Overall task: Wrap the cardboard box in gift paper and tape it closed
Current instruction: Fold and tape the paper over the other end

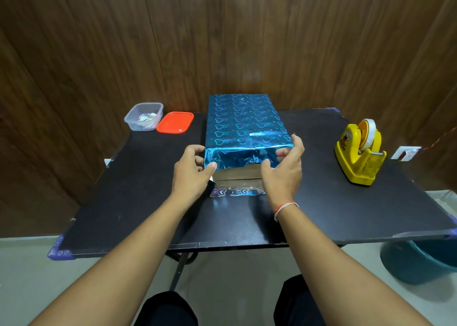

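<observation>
A cardboard box [237,173] stands in the middle of the black table [123,189], covered on top in shiny blue gift paper [243,120] with a heart pattern. At the near end the top flap is folded down over the box's face, with bare cardboard showing below it. A bottom flap [237,191] lies flat on the table. My left hand [191,171] holds the near left corner, thumb pressing the folded paper. My right hand [284,167] holds the near right corner, fingers curled round the paper's edge.
A yellow tape dispenser [359,152] stands on the right of the table. At the back left sit a clear plastic tub [144,117] with small scraps and its red lid [175,122]. A teal bucket [420,264] is on the floor at right.
</observation>
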